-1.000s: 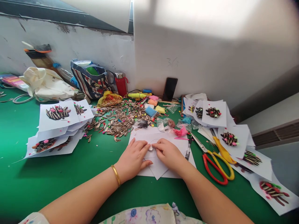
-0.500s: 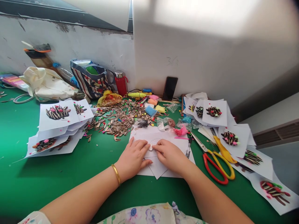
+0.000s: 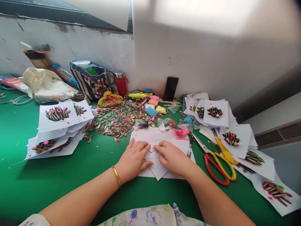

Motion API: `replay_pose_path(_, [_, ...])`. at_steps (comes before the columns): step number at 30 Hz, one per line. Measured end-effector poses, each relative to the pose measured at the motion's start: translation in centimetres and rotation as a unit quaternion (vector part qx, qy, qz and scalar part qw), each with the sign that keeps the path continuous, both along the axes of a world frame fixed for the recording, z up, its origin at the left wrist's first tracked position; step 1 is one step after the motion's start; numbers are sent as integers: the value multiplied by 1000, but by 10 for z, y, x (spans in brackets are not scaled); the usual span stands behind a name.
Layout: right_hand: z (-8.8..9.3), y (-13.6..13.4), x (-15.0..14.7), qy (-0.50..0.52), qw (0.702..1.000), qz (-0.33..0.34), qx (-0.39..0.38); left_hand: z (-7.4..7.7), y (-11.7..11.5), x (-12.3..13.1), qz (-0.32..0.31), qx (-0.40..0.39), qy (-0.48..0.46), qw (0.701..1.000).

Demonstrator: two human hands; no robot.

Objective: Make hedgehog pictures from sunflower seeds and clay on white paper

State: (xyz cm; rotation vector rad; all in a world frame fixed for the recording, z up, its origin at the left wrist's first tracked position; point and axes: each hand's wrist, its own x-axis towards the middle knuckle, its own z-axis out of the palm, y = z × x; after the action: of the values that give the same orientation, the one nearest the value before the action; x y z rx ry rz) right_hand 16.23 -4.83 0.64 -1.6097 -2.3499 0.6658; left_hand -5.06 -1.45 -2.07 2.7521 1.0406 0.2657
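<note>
Scissors (image 3: 215, 172) block right hand (image 3: 174, 158); seed pile (image 3: 119, 121) ahead.

Under the right hand (image 3: 172, 158), the paper (image 3: 160, 169) is partly hidden — the faint marks (image 3: 156, 142) just beyond are too small to read.

Left hand (image 3: 133, 160) and right hand (image 3: 172, 158) bare. Gold bangle (image 3: 116, 176) on left wrist. Pale floral top (image 3: 150, 217), blue and purple blooms, at near edge; matching sleeve (image 3: 34, 220) near left.
</note>
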Motion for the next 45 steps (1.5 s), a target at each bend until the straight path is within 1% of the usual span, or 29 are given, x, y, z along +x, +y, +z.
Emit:
replay_pose_path(9, [-3,-5,-8,-55,998,-2,8,2,-2,-1,-9,17,-2,1000])
replay_pose_path(16, [0,-2,-3,-28,999,9,-13,0,-2,-3,-12,28,-14,999])
replay_pose_path(21, [0,1,-7,-52,998,16,-8,-3,-2,-3,-9,38,-24,999])
replay_pose_path(25, [-2,1,-9,-72,997,12,1,-2,-2,-3,-3,29,-19,999])
replay_pose_path(28, [-6,-1,-7,-65,998,11,12,0,-2,-1,1,24,-15,1000])
replay_pose_path(34, [-17,-5,-5,-43,999,-13,28,0,0,1,3,24,-16,1000])
replay_pose_path(41, [-11,-7,0,-10,1000,0,22,2,0,0,-12,19,-14,1000])
replay_pose_path(45, [-11,-10,-2,-35,999,7,37,3,-1,0,-16,21,11,1000])
